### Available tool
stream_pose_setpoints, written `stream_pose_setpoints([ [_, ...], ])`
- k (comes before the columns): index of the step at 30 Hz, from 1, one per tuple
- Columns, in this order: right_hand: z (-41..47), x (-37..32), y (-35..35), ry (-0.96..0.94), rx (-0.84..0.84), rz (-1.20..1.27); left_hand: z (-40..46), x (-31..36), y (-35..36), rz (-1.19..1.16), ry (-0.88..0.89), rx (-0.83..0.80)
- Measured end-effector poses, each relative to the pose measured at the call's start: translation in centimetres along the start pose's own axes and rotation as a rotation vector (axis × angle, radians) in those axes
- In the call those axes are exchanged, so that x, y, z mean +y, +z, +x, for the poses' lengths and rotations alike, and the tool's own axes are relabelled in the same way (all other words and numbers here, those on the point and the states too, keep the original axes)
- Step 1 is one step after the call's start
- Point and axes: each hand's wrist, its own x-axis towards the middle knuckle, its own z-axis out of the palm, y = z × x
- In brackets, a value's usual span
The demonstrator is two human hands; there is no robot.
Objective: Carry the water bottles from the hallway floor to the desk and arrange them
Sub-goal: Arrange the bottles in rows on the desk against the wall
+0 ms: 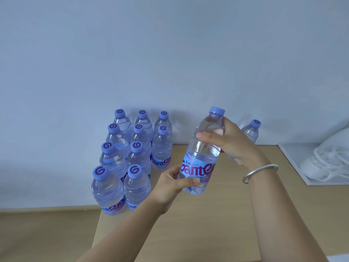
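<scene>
a clear plastic water bottle with a lilac screw cap and a blue label (203, 154) is held in the air above the pale wooden bench (217, 214), tilted a little so its cap leans to the right. the left hand (174, 183) grips its lower part, thumb across the bottom edge of the label, fingers curled round the base. the right hand (229, 143) grips the upper part just under the neck, thumb on the near side and fingers wrapped behind. both hands are clamped on this 1 bottle, the left low and the right high. a plain silver bangle (259, 173) circles the right wrist.

to the left of the held bottle, a block of 10 matching capped bottles (130, 157) stands upright on the bench, close together in rows that run back to the pale blue-grey wall (170, 53); the nearest 2 stand at the bench's left front corner. to the right of the held bottle, partly hidden behind the right hand, 1 more matching bottle (252, 130) stands upright near the wall. further right of the held bottle lies a white tray (290, 159) with white, rounded objects (324, 159) on it that are too unclear to identify.
</scene>
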Motion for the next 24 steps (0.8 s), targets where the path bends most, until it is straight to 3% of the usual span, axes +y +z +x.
stream_pose_setpoints([
  [7,0.6,1.3,1.6,0.029,-0.026,-0.048,-0.9,-1.1,-0.8,0.014,-0.033,0.097],
  [11,0.8,3.1,3.7,0.04,-0.003,-0.164,-0.9,-2.0,-0.5,0.379,-0.063,0.315],
  [14,1.1,5.0,6.0,0.083,0.018,-0.195,-0.9,-3.3,-0.7,0.532,-0.185,0.402],
  [24,1.9,9.4,10.0,0.111,-0.029,-0.251,-0.4,-5.2,-2.1,0.412,-0.367,0.449],
])
